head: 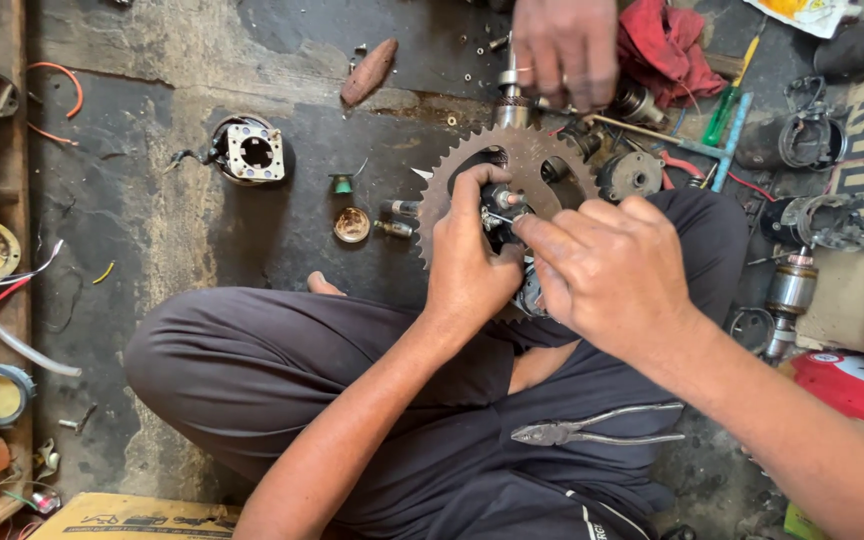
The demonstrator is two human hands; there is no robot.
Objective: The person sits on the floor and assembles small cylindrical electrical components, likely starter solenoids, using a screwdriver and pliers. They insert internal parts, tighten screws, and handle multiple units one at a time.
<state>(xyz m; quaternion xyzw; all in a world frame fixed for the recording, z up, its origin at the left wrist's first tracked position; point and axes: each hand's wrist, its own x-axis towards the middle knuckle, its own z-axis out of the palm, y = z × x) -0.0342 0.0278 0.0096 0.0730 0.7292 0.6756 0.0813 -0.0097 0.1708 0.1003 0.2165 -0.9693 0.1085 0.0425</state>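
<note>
Head view, looking down at a person seated cross-legged on a stained concrete floor [182,230].

Left hand [472,265]: fingers curled and closed on a small dark motor assembly [504,212], held over the lap, just in front of one large rusty sprocket [522,160] that stands on the floor past the knees. Thumb lies along the assembly's near side.

Right hand [607,270]: fingers pinched together at the assembly's top, the forefinger tip touching a small metal part there. What exactly is pinched is too small to tell.

One other person's hand [564,45] at the top edge, fingers wrapped around a metal shaft [512,95] that rises behind the sprocket.

One pair of pliers [592,430] lies on the dark trousers, on the person's right thigh, jaws shut, untouched.

Floor, left of the sprocket: one round housing with a white square plate [252,152], one brass-coloured cap [351,225], one small green-tipped piece [342,184]. One red cloth [664,45] lies beside the other person's hand. One green-handled screwdriver [724,110] lies right of the cloth. Several motor housings are scattered along the right edge; count uncertain.
</note>
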